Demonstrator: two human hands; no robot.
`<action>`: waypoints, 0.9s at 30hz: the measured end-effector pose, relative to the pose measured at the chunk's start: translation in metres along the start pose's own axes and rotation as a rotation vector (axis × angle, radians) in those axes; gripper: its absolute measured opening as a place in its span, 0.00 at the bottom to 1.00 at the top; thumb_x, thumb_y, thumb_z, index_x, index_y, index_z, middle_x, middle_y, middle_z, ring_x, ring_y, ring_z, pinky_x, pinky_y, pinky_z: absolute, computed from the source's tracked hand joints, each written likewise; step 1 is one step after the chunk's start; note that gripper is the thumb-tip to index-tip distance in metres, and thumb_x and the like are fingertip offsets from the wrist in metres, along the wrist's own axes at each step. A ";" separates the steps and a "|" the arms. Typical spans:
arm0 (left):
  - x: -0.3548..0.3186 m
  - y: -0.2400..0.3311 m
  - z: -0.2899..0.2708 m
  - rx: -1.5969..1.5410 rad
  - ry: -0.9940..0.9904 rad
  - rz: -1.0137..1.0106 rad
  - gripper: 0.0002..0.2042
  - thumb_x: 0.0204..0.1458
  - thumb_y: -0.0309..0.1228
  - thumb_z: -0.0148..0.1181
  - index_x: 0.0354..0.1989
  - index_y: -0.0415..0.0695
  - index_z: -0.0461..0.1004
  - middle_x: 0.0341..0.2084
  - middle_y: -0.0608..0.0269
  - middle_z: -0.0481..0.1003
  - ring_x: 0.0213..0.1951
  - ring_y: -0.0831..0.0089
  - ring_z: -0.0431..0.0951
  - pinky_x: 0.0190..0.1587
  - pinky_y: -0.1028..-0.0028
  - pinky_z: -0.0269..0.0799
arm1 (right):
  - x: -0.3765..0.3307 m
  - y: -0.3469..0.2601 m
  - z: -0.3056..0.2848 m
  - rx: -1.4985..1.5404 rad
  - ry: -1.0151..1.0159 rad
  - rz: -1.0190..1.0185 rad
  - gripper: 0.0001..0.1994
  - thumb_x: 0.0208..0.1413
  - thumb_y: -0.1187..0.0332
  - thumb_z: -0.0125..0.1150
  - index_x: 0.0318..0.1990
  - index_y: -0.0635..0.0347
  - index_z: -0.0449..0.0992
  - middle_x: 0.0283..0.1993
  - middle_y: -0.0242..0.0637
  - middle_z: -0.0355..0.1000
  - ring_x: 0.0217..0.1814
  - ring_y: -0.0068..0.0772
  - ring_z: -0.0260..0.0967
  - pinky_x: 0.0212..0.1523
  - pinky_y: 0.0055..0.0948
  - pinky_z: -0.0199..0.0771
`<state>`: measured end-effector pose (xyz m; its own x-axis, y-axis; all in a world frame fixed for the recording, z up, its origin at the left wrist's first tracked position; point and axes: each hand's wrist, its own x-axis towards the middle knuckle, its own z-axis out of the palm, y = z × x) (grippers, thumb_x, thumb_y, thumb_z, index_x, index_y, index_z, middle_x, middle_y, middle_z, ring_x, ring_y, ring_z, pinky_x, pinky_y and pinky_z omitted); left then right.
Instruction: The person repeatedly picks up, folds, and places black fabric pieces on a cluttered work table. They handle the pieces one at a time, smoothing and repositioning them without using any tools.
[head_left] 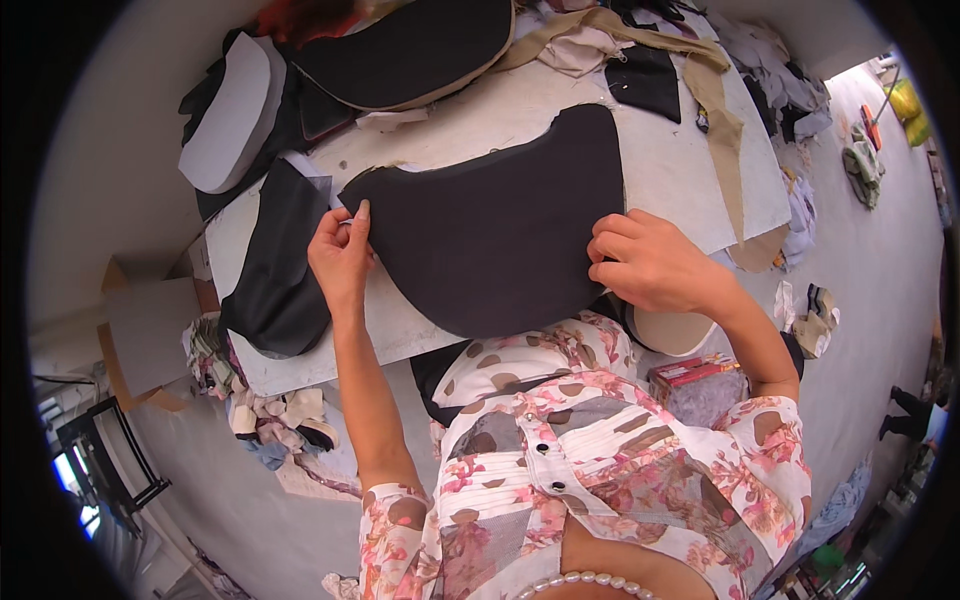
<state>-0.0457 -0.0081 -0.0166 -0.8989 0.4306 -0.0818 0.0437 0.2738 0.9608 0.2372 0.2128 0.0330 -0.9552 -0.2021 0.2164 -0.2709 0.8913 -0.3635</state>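
Observation:
A large curved black fabric panel [490, 230] lies in front of me, partly on the white table [690, 190], its rounded edge reaching over the near side toward my lap. My left hand [343, 250] pinches the panel's left corner, thumb on top. At the right edge, the curled fingers of my right hand [645, 258] grip the same panel; its fingertips are partly hidden. Left of my left hand rests another black curved piece [275, 265], with a sheer dark strip and white material at its upper end.
Along the far side lie a black panel with a tan edge [410, 55], white curved pieces [230, 120], a small black piece [643, 82] and a long tan strip [715, 130]. Fabric scraps [285, 420] and a cardboard box [150, 320] are on the left floor. A plastic-wrapped bundle [700, 385] sits at right.

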 end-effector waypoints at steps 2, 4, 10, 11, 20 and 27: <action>0.000 -0.001 -0.002 -0.006 -0.005 -0.004 0.10 0.54 0.34 0.66 0.33 0.42 0.72 0.12 0.76 0.64 0.12 0.88 0.60 0.15 0.84 0.52 | 0.001 -0.002 0.001 -0.010 -0.001 0.001 0.07 0.39 0.71 0.64 0.28 0.56 0.74 0.36 0.33 0.68 0.43 0.35 0.65 0.38 0.32 0.65; 0.001 -0.004 -0.002 0.000 -0.004 0.000 0.11 0.54 0.34 0.66 0.33 0.41 0.72 0.12 0.75 0.64 0.12 0.88 0.61 0.16 0.84 0.53 | 0.001 -0.002 0.001 -0.015 0.016 0.001 0.07 0.39 0.71 0.64 0.28 0.56 0.73 0.35 0.33 0.68 0.42 0.36 0.65 0.37 0.33 0.65; -0.009 0.005 -0.003 0.253 0.124 0.198 0.13 0.52 0.34 0.67 0.40 0.40 0.74 0.22 0.68 0.73 0.23 0.82 0.70 0.25 0.80 0.63 | 0.013 -0.010 -0.030 0.044 0.065 0.102 0.11 0.48 0.60 0.64 0.36 0.55 0.76 0.39 0.34 0.71 0.49 0.38 0.67 0.42 0.35 0.67; -0.014 0.010 0.002 0.336 0.180 0.314 0.14 0.51 0.33 0.67 0.42 0.41 0.75 0.28 0.65 0.75 0.28 0.78 0.73 0.30 0.79 0.67 | 0.016 -0.008 -0.030 0.012 0.144 0.136 0.14 0.50 0.58 0.63 0.40 0.56 0.76 0.43 0.36 0.71 0.53 0.40 0.66 0.46 0.37 0.67; -0.041 0.023 0.036 0.795 -0.303 0.780 0.33 0.49 0.47 0.63 0.65 0.54 0.64 0.69 0.50 0.51 0.70 0.49 0.47 0.67 0.42 0.35 | 0.057 0.014 0.028 -0.236 0.173 0.429 0.35 0.54 0.48 0.59 0.66 0.53 0.61 0.72 0.50 0.48 0.76 0.55 0.38 0.71 0.56 0.36; -0.050 0.013 0.031 0.847 -0.309 0.727 0.37 0.45 0.52 0.64 0.65 0.54 0.64 0.69 0.48 0.50 0.71 0.46 0.44 0.67 0.39 0.31 | 0.058 0.022 0.044 -0.248 0.098 0.422 0.35 0.55 0.46 0.57 0.67 0.51 0.60 0.73 0.49 0.46 0.76 0.55 0.36 0.73 0.56 0.30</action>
<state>0.0135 0.0003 -0.0083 -0.4022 0.8826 0.2434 0.8896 0.3139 0.3318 0.1707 0.2033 -0.0020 -0.9564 0.2259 0.1854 0.1851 0.9592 -0.2136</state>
